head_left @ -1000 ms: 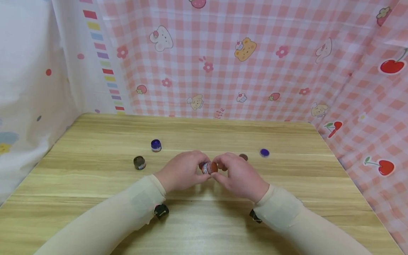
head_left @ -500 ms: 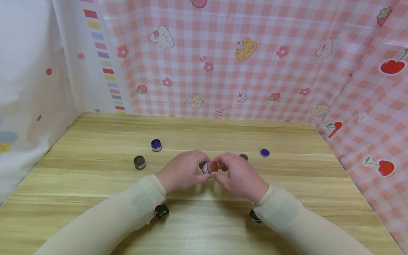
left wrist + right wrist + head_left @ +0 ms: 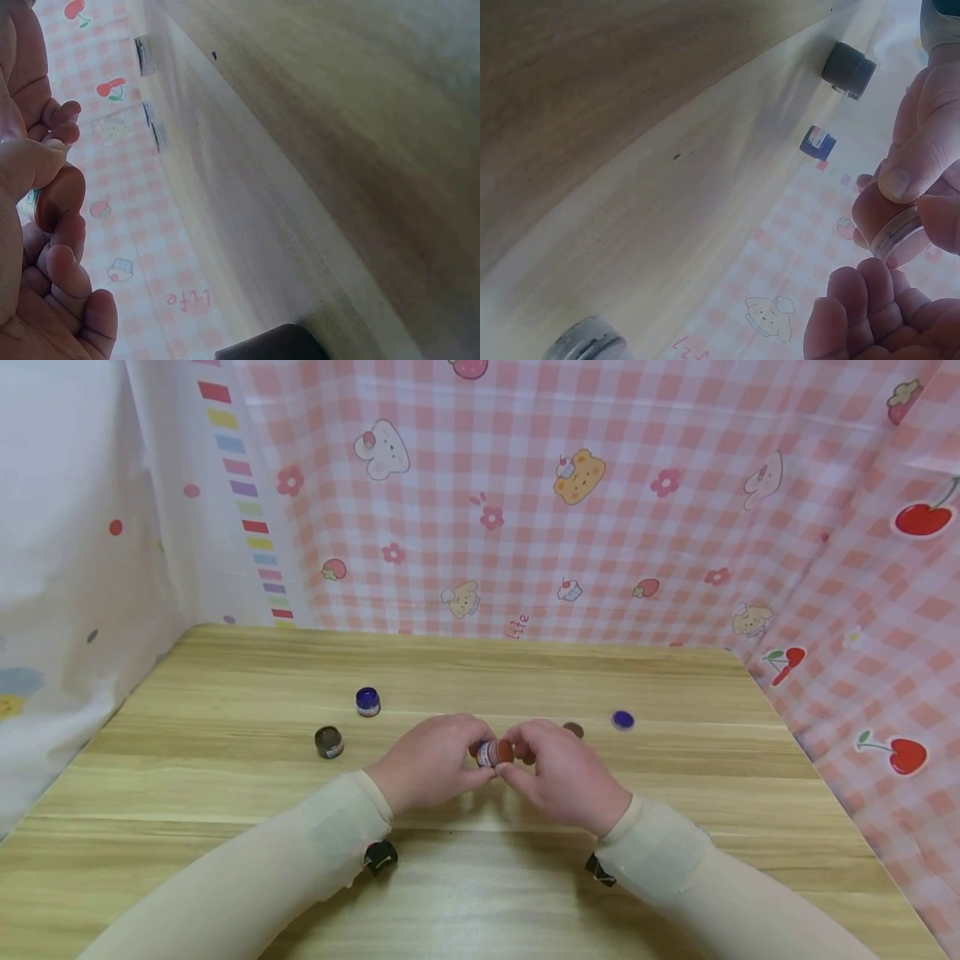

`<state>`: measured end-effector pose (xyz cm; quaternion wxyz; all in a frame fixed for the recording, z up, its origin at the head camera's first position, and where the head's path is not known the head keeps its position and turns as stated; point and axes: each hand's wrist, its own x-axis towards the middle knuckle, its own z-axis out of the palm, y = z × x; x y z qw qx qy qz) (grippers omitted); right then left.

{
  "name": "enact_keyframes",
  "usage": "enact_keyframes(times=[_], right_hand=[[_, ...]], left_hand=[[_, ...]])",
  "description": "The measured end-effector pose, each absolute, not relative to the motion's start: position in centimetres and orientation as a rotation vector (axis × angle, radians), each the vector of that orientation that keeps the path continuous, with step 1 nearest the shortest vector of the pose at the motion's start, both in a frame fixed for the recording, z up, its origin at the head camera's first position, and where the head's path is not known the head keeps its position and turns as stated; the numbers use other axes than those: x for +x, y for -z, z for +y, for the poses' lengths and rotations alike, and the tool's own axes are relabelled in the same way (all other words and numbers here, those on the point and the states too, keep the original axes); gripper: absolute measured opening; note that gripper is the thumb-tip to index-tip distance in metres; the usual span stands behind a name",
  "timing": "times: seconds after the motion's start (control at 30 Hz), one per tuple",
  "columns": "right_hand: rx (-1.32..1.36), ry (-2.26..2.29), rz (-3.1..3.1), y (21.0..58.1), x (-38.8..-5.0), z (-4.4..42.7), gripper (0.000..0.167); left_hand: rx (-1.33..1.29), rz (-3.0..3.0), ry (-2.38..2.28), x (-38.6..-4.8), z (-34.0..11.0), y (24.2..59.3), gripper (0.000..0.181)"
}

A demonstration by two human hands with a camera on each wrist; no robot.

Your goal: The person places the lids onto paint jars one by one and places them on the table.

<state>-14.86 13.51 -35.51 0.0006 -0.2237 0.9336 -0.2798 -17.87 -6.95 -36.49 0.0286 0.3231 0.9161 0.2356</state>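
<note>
A small orange-brown jar [image 3: 487, 754] with a white label is held tilted above the table between both hands. My left hand [image 3: 431, 762] grips its body from the left, thumb below. At the other end, my right hand [image 3: 566, 772] pinches the clear-rimmed lid. In the right wrist view the jar [image 3: 877, 210] and its lid [image 3: 901, 238] are together; whether the lid is loose I cannot tell. The left wrist view shows the jar's brown base [image 3: 61, 199] among the fingers.
An uncapped blue jar [image 3: 367, 702] and an uncapped dark brown jar [image 3: 328, 742] stand left on the wooden table [image 3: 465, 893]. To the right lie a blue lid [image 3: 622, 720] and a brown lid [image 3: 573, 729], the brown one just behind my right hand. A patterned cloth [image 3: 510, 552] hangs behind.
</note>
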Motion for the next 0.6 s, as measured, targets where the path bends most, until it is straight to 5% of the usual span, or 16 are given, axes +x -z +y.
enact_keyframes(times=[0.6], right_hand=[[-0.714, 0.951, 2.905, 35.79, -15.10, 13.47, 0.019]], left_hand=[[0.935, 2.805, -0.765, -18.05, -7.21, 36.46, 0.021]])
